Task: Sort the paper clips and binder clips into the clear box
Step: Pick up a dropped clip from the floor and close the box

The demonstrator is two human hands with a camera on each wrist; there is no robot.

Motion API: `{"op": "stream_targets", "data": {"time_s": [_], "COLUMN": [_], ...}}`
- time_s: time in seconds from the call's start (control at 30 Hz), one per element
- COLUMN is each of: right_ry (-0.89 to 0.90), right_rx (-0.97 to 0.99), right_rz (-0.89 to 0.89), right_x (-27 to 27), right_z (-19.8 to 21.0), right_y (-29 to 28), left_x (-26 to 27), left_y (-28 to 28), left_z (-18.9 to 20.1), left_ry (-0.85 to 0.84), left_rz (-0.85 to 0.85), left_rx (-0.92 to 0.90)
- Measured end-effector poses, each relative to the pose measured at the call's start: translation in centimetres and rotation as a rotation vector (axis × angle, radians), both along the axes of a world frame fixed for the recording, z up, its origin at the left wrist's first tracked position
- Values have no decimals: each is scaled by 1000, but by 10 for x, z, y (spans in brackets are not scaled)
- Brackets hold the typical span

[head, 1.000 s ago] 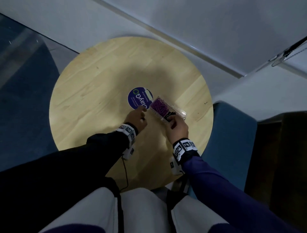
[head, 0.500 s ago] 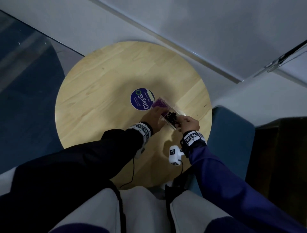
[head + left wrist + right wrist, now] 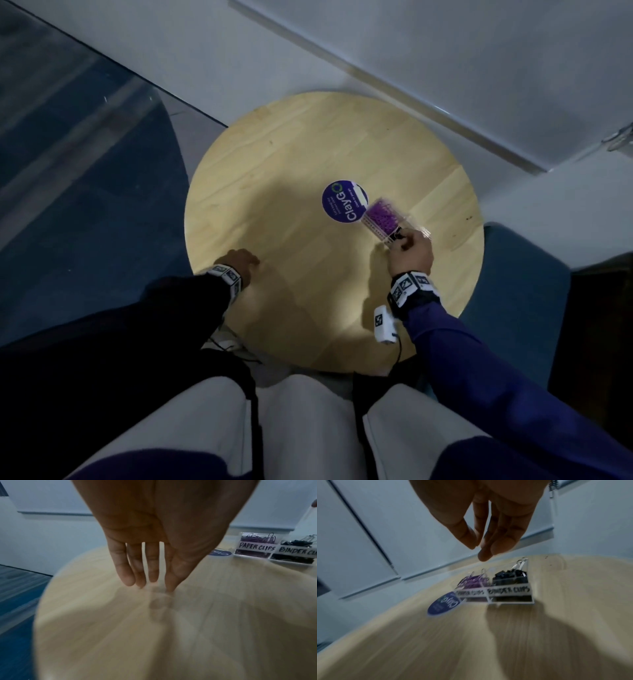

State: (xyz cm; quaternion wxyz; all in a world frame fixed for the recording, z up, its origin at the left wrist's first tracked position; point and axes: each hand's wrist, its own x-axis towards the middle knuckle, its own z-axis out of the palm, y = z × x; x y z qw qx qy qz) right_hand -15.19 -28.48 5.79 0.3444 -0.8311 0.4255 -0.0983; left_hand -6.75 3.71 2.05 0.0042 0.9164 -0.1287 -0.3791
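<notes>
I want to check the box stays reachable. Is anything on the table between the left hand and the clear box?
Nothing visible. Bare wood lies between the left hand and the clear box; only the flat round sticker lies beside the box.

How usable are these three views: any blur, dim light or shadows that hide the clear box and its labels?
Head view: dim but sharp; a shadow crosses the table, the clear box small. Left wrist view: table streaked by blur, labels on the clear box readable, left hand sharp. Right wrist view: blurred throughout, labels smeared, a shadow before the box, right hand dark.
</notes>
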Motion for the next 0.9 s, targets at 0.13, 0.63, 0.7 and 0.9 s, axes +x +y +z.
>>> {"op": "stream_targets", "data": {"time_s": [0.13, 0.63, 0.7, 0.9], "right_ry": [34, 509, 544, 534], "right_rx": [34, 169, 151, 120], "right_rz": [202, 552, 582, 648], "right_x": [-19, -68, -67, -53], "right_z": [-9, -32, -34, -43], "right_y": [73, 249, 252, 261], "left_x": [-2, -7, -9, -14], "left_y": [40, 201, 216, 227], "left_z": [-2, -15, -19, -33], "left_ry": [-6, -34, -67, -40], "left_rz": [-20, 139, 200, 341], "left_rx": [-47, 16, 40, 20]}}
